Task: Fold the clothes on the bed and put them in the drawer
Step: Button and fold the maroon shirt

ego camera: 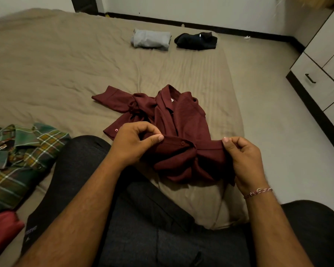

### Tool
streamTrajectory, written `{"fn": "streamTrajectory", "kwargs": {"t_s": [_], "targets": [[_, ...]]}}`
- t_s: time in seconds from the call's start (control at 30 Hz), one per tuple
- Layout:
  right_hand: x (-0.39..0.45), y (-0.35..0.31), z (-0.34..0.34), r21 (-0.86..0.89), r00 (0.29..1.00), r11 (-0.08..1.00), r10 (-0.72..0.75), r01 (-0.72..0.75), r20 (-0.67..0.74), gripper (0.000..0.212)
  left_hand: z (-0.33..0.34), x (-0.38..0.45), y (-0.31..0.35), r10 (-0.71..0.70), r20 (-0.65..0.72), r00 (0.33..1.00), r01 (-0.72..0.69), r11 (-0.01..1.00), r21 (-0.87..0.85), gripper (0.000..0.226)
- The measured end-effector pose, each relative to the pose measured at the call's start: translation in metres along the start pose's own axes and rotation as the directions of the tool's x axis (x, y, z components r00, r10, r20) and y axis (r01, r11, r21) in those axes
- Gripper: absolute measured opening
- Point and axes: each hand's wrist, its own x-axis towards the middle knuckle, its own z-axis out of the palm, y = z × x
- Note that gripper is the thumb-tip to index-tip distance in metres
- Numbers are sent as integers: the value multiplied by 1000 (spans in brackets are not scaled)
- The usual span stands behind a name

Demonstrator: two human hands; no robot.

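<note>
White walls (201, 8), dark skirting board (201, 26), pale floor (274, 105), white cabinet (328, 60) with dark handle (310, 78), dim light

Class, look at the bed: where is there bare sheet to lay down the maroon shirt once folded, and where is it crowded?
Bare sheet spreads wide left of the grey folded garment and beyond the maroon shirt. A strip lies between that shirt and the black folded garment. It is crowded near left, by the plaid shirt, and where the left hand and right hand pinch the shirt.

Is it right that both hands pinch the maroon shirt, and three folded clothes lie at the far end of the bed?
Not quite. The head view shows two folded clothes there, grey and black. Left hand and right hand do pinch the maroon shirt.
</note>
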Motion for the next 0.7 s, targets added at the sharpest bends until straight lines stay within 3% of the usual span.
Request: {"fn": "streamTrajectory", "kwargs": {"t_s": [0.07,0.13,0.2,0.3,0.37,0.43,0.5,0.53,0.6,0.67,0.7], "targets": [[-3,-4,-2,-11,990,999,39,-38,137,31,-8,-3,7,-40,194,980,58,994,-88,14],[-3,-2,-2,-149,973,988,81,-49,216,42,-7,-2,8,-68,322,944,104,990,-93,21],[1,10,2,-295,975,955,84,-21,203,39,1,11,3,-97,266,959,98,995,9,16],[19,36,11,-362,996,932,45,-15,75,16,15,46,-18,-100,81,992,72,954,291,9],[34,47,16,-370,999,928,47,-42,5,9,23,69,-32,-155,61,986,112,889,445,37],[50,55,21,-445,999,895,27,-37,-29,21,29,88,-46,-258,72,963,176,811,557,73],[60,58,24,-531,1000,847,-8,3,-6,32,34,96,-59,-345,92,934,215,750,625,93],[64,59,27,-568,1000,823,-7,18,21,36,36,97,-64,-369,112,923,216,733,645,91],[74,64,31,-623,995,782,45,21,89,41,38,96,-70,-357,140,924,189,741,644,56],[80,68,33,-616,986,788,117,-18,122,41,33,95,-68,-298,68,952,207,794,571,16],[81,70,34,-579,988,814,122,-43,99,40,27,93,-63,-270,1,963,229,818,527,13]]}}
